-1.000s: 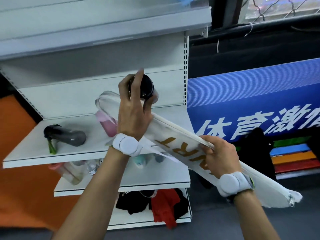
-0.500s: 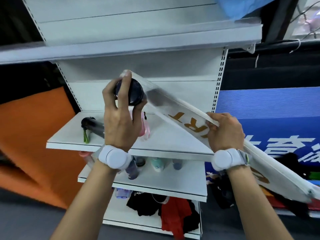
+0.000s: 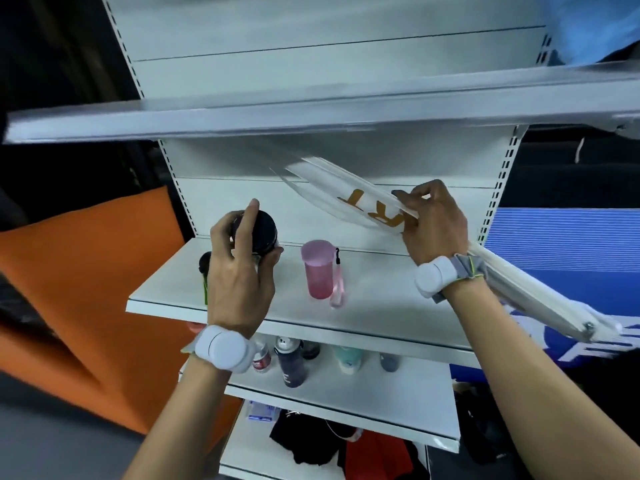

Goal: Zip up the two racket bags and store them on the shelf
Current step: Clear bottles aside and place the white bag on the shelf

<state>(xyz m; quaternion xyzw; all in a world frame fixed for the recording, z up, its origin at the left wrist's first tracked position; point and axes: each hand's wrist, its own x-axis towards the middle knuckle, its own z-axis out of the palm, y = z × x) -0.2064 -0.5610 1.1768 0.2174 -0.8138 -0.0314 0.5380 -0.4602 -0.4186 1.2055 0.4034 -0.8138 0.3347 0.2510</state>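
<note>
**White racket bag held slanted before the shelf**

The right hand [image 3: 433,225], right of centre, grips the white racket bag [image 3: 349,199] near its orange lettering. The bag runs from the middle of the frame down to the right edge, its upper end blurred, seemingly just above the shelf [image 3: 374,306] board. Left of centre, the left hand [image 3: 239,271] clasps a black-lidded bottle [image 3: 261,232] over the same board, beside a pink cup [image 3: 317,268] standing upright
</note>
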